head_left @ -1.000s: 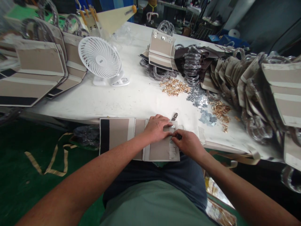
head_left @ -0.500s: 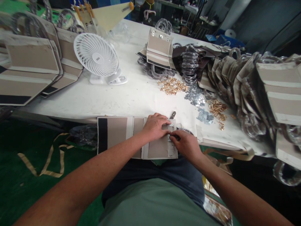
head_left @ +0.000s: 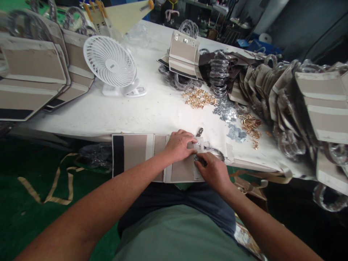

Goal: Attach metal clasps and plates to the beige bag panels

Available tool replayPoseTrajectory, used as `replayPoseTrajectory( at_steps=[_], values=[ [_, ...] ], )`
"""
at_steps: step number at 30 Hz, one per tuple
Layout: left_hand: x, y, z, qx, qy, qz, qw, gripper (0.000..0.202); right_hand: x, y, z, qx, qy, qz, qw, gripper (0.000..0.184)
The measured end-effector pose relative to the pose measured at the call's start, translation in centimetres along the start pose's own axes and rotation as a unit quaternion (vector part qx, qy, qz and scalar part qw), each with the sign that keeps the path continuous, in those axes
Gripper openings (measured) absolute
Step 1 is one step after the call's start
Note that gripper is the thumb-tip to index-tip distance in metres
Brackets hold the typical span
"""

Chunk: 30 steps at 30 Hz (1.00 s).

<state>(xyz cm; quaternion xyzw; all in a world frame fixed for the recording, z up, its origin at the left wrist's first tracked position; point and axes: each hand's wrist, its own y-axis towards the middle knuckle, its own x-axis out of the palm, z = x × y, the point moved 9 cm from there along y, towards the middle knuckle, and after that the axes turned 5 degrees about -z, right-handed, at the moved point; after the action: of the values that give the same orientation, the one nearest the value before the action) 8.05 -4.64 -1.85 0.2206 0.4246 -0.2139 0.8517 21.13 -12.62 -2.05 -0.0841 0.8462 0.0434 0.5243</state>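
A beige bag panel (head_left: pixel 137 156) with a black strip at its left end lies flat across the table's front edge. My left hand (head_left: pixel 179 145) rests on its right part, fingers stretched over the surface, thumb apart from them. At the panel's pale right-hand strip, my right hand (head_left: pixel 213 170) is bent with thumb and fingertips close together. Whatever they pinch there is too small to make out. A wrapped handle loop (head_left: pixel 217 152) sticks out to the right of the panel. Just beyond my left hand lies a small dark metal tool (head_left: pixel 200 132).
Past the panel are piles of gold fasteners (head_left: pixel 199 98), more gold pieces (head_left: pixel 250 125) and silver plates (head_left: pixel 236 133). A white fan (head_left: pixel 111 65) stands at the left, near stacked bag pieces (head_left: pixel 32 65). Many more bag pieces (head_left: pixel 320 105) crowd the right side.
My right hand has shifted slightly down and left on the panel, and more of the handle loop shows. My left hand stays in place.
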Motion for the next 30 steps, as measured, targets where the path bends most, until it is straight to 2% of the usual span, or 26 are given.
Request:
replayPoseTrajectory(
  at_steps=[6, 11, 21, 30],
  values=[
    [-0.1, -0.1, 0.2, -0.003, -0.003, 0.0, 1.0, 0.033, 0.2, -0.3, -0.2, -0.002, 0.031, 0.023, 0.999, 0.02],
    [-0.2, -0.1, 0.2, -0.011, -0.003, -0.001, 1.0, 0.034, 0.3, -0.7, -0.4, -0.002, -0.009, 0.038, 0.999, 0.022],
    [-0.3, 0.0, 0.3, -0.006, 0.004, 0.01, 1.0, 0.034, 0.9, -1.3, -0.4, 0.021, 0.002, 0.084, 0.996, 0.025],
    [-0.2, -0.1, 0.3, -0.007, 0.001, 0.011, 1.0, 0.035, 0.5, -1.4, 1.0, 0.047, 0.05, 0.089, 0.994, 0.023]
  ],
)
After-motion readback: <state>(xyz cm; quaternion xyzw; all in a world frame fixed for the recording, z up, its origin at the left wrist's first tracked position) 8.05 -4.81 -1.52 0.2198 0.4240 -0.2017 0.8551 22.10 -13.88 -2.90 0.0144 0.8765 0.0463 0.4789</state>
